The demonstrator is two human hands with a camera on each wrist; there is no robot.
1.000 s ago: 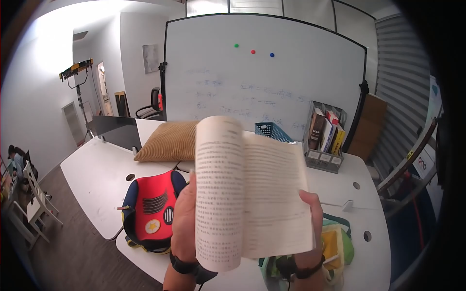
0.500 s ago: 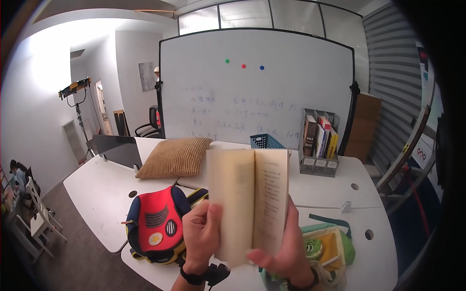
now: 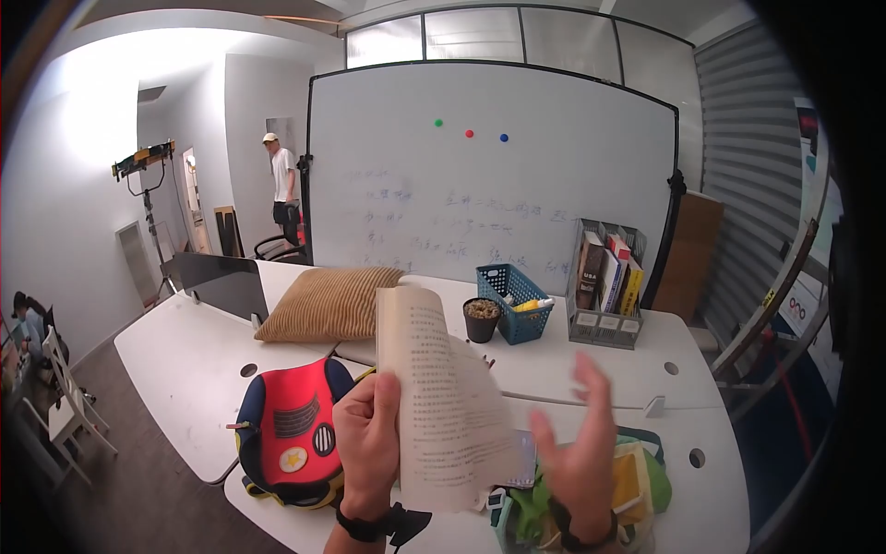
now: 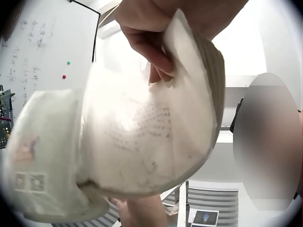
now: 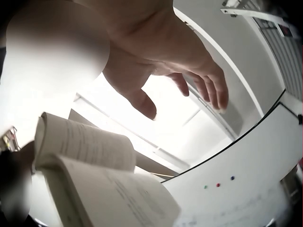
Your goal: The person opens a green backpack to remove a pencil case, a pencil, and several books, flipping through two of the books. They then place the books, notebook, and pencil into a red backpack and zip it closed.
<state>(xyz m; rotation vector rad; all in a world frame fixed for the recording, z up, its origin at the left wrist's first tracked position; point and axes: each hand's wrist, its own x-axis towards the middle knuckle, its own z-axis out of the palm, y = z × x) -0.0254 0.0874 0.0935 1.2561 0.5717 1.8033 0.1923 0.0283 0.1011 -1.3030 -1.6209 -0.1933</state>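
Note:
An open paperback book [image 3: 448, 406] is held up in front of me, its printed pages curving to the right. My left hand [image 3: 369, 439] grips it by the left edge, thumb pressed on the page. In the left wrist view that hand's fingers [image 4: 161, 61] lie against the bent pages, and a pale cover [image 4: 42, 156] hangs to the left. My right hand [image 3: 581, 443] is off to the right of the pages, blurred, with fingers spread. The right wrist view shows the right hand [image 5: 165, 52] holding nothing, above the open book [image 5: 99, 146].
A red and navy backpack [image 3: 295, 420] lies left on the white table [image 3: 175, 369]; a green and yellow bag [image 3: 637, 480] lies right. Behind are a corduroy pillow [image 3: 328, 305], potted plant [image 3: 481, 323], blue basket [image 3: 526, 323] and file holder [image 3: 604, 328]. A person [image 3: 281, 180] stands beyond.
My right hand has come off the book and moved right, its fingers spreading. The book has shifted left with my left hand, uncovering the basket and plant. A person has appeared behind.

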